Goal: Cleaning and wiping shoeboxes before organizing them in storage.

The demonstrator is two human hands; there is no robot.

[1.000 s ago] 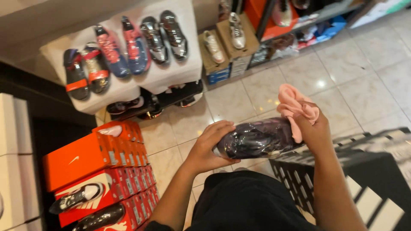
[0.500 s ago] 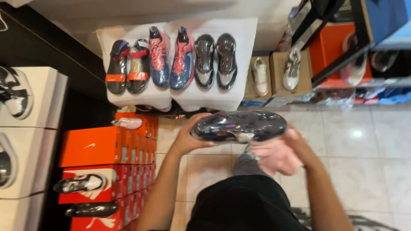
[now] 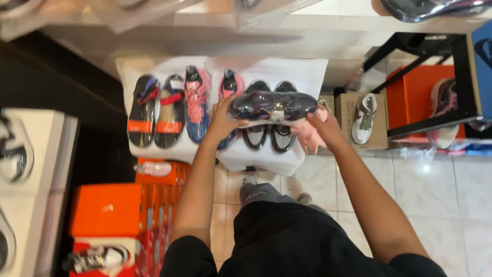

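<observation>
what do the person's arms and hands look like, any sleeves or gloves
Both arms are bare from the short black sleeves near the shoulders down to the hands. The left hand and right hand wear no gloves. No watch, bracelet or ring shows, and the fingers are bare.

A pale tiled floor (image 3: 441,190) is being lit from above; a black metal rack (image 3: 435,123) and stacked orange boxes (image 3: 105,210) are being kept alongside.

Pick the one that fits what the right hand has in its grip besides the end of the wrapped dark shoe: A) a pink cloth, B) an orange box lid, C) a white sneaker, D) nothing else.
A: the right hand holds a bunched pink cloth under the end of the plastic-wrapped dark shoe, while the left hand supports the other end.
</observation>
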